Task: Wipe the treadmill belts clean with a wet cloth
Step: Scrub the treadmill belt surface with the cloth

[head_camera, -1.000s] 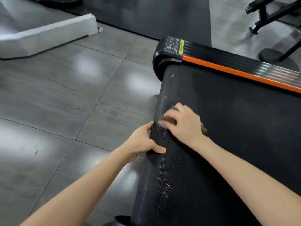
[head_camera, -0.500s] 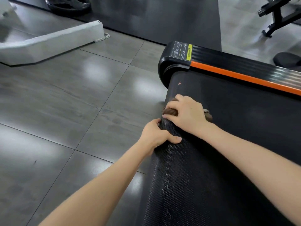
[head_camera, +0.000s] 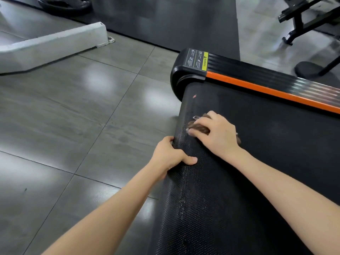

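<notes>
Treadmill belt (head_camera: pixel 257 172), black and textured, fills the lower right. Both bare forearms reach forward to its rounded end. The left hand (head_camera: pixel 171 155) grips that edge, fingers curled under, thumb on top. Just beyond, the right hand (head_camera: pixel 219 135) lies palm-down, fingers bent round a bunched brown cloth (head_camera: pixel 199 128) pressed on the belt.

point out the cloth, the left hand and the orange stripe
cloth (head_camera: pixel 200 128): head view, brown fold left uncovered
left hand (head_camera: pixel 171 155): head view, back of the hand
orange stripe (head_camera: pixel 266 90): head view, middle of the stripe

A gym: treadmill (head_camera: pixel 257 144), weight plate (head_camera: pixel 64 4), bench frame (head_camera: pixel 301 21).
</notes>
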`<state>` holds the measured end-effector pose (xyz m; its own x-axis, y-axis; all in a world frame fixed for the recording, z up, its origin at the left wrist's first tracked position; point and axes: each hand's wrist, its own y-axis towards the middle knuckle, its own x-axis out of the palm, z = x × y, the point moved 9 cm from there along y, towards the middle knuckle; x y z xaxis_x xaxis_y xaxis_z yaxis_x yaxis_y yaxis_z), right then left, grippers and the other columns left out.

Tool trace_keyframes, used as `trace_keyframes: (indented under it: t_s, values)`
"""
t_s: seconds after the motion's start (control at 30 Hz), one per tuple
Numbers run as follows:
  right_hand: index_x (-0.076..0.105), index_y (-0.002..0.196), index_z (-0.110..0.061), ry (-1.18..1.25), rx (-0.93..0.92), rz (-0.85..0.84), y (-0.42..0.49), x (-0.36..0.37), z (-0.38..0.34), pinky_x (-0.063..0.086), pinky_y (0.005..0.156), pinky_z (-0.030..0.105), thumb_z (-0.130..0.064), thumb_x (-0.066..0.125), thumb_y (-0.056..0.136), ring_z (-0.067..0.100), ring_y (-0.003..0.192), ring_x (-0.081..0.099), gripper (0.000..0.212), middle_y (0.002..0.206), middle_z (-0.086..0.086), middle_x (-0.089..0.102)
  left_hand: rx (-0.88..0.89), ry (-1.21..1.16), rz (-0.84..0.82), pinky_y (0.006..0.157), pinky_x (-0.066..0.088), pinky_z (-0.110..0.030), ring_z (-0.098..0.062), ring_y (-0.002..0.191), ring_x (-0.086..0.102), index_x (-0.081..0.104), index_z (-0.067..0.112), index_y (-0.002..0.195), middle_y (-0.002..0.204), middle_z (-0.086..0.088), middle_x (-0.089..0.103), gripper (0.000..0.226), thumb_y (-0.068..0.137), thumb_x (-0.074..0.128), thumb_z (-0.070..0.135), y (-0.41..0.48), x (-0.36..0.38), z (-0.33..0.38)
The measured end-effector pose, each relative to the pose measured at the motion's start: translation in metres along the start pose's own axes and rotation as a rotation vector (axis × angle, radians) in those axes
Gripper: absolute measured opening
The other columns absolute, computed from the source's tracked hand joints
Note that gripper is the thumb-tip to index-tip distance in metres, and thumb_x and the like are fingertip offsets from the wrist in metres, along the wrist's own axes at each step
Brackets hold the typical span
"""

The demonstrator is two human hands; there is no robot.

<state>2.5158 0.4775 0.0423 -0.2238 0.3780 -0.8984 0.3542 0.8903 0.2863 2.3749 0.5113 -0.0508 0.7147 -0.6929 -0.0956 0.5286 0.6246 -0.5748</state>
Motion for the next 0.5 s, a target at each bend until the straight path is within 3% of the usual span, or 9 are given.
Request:
trace_keyframes:
  t_s: [0.1, 0.23, 0.43, 0.5]
  values:
    - [0.07, 0.097, -0.028, -0.075, 0.179, 0.098, 0.041, -0.006, 0.047, 0.039, 0.07, 0.032, -0.054, 0.061, 0.084, 0.026, 0.096, 0.056, 0.031, 0.097, 0.0, 0.056, 0.034, -0.001, -0.017, 0.096, 0.048, -0.038, -0.022, 0.111, 0.058, 0.036, 0.016, 0.142, 0.129, -0.002, 0.055, 0.107, 0.049, 0.089, 0.026, 0.001, 0.006, 0.007]
    - [0.07, 0.1, -0.026, -0.133, 0.216, 0.144, 0.055, -0.004, 0.061, 0.04, 0.071, 0.033, -0.053, 0.06, 0.086, 0.027, 0.097, 0.054, 0.032, 0.1, 0.004, 0.056, 0.148, 0.04, 0.066, 0.102, 0.041, -0.035, -0.022, 0.124, 0.048, 0.025, 0.019, 0.147, 0.141, 0.0, 0.042, 0.105, 0.063, 0.083, 0.039, 0.02, 0.008, 0.039]
    - [0.067, 0.109, -0.028, -0.164, 0.233, 0.155, 0.096, -0.002, 0.072, 0.037, 0.075, 0.032, -0.052, 0.056, 0.088, 0.025, 0.103, 0.052, 0.033, 0.109, 0.002, 0.057, 0.178, 0.126, 0.151, 0.1, 0.042, -0.044, -0.024, 0.12, 0.049, 0.022, 0.028, 0.148, 0.141, -0.001, 0.036, 0.101, 0.065, 0.075, 0.05, 0.033, 0.017, 0.039]
    - [0.066, 0.111, -0.028, -0.158, 0.271, 0.161, 0.117, 0.001, 0.075, 0.036, 0.076, 0.032, -0.051, 0.055, 0.089, 0.025, 0.105, 0.052, 0.034, 0.11, 0.002, 0.057, 0.188, 0.102, 0.166, 0.099, 0.044, -0.044, -0.022, 0.117, 0.051, 0.027, 0.03, 0.146, 0.138, 0.0, 0.039, 0.104, 0.056, 0.073, 0.054, 0.035, 0.016, 0.039]
